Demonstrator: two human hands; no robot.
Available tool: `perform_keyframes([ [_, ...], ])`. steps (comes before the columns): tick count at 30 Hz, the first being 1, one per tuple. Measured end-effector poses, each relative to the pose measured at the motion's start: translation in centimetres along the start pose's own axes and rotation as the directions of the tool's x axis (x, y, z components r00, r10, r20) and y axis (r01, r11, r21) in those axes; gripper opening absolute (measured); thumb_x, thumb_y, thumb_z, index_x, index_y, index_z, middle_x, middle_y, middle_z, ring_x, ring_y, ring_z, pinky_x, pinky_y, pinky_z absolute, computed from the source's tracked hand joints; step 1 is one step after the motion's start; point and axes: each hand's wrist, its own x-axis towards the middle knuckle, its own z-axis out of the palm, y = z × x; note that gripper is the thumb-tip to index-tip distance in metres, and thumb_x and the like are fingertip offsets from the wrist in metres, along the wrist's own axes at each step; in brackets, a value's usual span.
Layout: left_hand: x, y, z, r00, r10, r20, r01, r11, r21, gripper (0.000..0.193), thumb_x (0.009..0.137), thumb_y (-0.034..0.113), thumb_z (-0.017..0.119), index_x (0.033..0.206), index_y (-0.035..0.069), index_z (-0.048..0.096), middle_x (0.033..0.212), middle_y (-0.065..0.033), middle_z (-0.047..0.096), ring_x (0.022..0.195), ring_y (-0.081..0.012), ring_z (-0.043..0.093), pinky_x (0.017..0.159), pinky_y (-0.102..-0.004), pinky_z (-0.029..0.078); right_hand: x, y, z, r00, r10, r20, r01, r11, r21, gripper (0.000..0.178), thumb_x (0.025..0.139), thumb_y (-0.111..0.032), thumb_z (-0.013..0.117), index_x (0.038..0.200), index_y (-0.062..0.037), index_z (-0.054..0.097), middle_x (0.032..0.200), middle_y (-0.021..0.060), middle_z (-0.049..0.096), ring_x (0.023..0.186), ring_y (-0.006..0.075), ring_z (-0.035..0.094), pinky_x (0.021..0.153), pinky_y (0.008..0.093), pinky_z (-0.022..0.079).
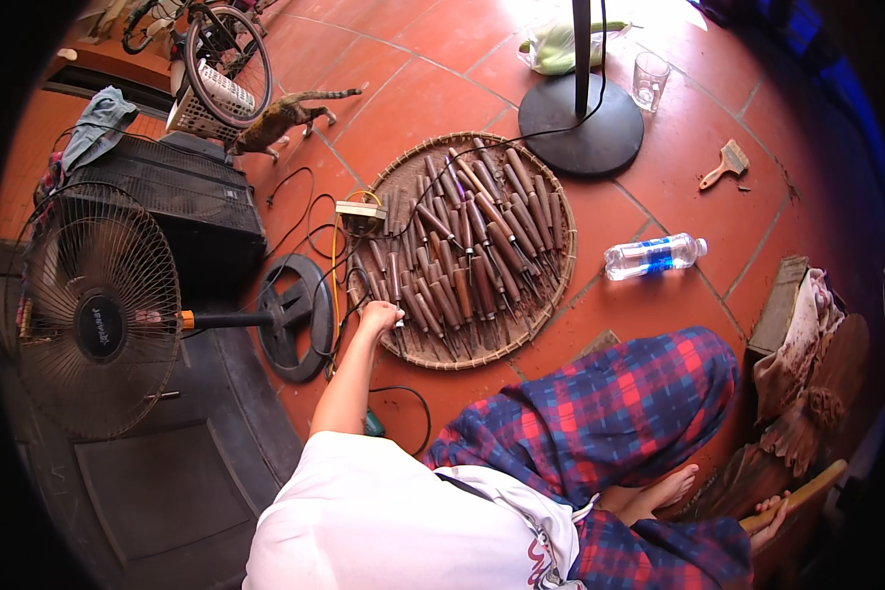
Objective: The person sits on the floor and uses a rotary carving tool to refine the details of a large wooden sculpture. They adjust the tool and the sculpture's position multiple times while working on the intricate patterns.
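Note:
A round woven tray (482,366) lies on the floor in front of me, full of wood-handled carving chisels (482,285). At its near left rim my left hand (379,317) is closed, seemingly on the metal end of one chisel (394,275) whose brown handle points away from me. Low on the right, my right hand (769,516) is wrapped round a long yellowish wooden stick (808,492), partly hidden by my plaid trouser leg. Beside it stands a dark carved wood piece (821,403), dim near the picture's rim.
A standing fan (98,324) and black speaker (187,192) stand left, with cables and a power strip (361,209) by the tray. A cat (275,126) is near a bicycle (228,64). Right are a water bottle (654,257), brush (726,165), glass (650,81) and round pole base (580,123).

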Motion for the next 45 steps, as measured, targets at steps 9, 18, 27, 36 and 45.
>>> perform_keyframes([
  [9,3.5,8.0,2.5,0.761,0.491,-0.425,-0.444,0.871,0.21,0.023,0.072,0.011,0.074,0.091,0.003,0.063,0.082,-0.0126,0.068,0.081,-0.0259,0.066,0.075,-0.036,0.051,13.2,8.2,-12.3,0.919,0.31,0.243,-0.364,0.433,0.824,0.037,0.094,-0.028,0.05,0.123,-0.0076,0.042,0.084,0.0018,0.042,0.074,0.0104,0.042,0.065,0.0243,0.038],
  [18,10.3,14.0,3.0,0.873,0.378,-0.308,-0.124,0.782,0.61,0.036,0.056,0.024,0.083,0.08,0.001,0.07,0.088,-0.0177,0.069,0.084,-0.031,0.068,0.075,-0.0404,0.054,18.1,7.1,-14.5,0.946,0.229,0.23,-0.305,0.391,0.868,0.037,0.091,-0.024,0.053,0.119,-0.0024,0.043,0.064,0.0035,0.048,0.05,0.0118,0.052,0.047,0.0296,0.051],
  [27,11.3,12.1,5.2,0.977,0.192,0.09,-0.176,0.971,-0.164,0.007,0.068,-0.004,0.067,0.065,-0.002,0.062,0.058,-0.0072,0.058,0.043,-0.0158,0.053,0.038,-0.0276,0.04,16.6,4.5,-17.6,0.938,0.241,0.248,-0.324,0.361,0.875,0.035,0.084,-0.021,0.06,0.109,-0.0013,0.045,0.068,0.0064,0.052,0.05,0.0166,0.056,0.049,0.0325,0.053],
  [36,10.1,11.6,3.9,0.991,0.099,0.095,-0.092,0.993,-0.077,0.006,0.069,-0.005,0.066,0.067,-0.003,0.061,0.059,-0.0079,0.058,0.043,-0.016,0.053,0.039,-0.028,0.041,16.4,3.6,-17.1,0.939,0.203,0.278,-0.332,0.32,0.887,0.035,0.083,-0.02,0.062,0.107,-0.0012,0.045,0.068,0.0076,0.052,0.051,0.0198,0.058,0.048,0.0345,0.053],
  [45,9.1,11.6,4.8,0.996,0.064,0.057,-0.063,0.998,-0.026,0.006,0.071,-0.006,0.065,0.069,-0.003,0.061,0.06,-0.0085,0.059,0.044,-0.0162,0.052,0.04,-0.0284,0.041,16.3,4.0,-18.0,0.933,0.206,0.295,-0.35,0.322,0.88,0.034,0.083,-0.02,0.061,0.107,-0.0016,0.045,0.069,0.0076,0.052,0.051,0.0194,0.058,0.049,0.0342,0.052],
])
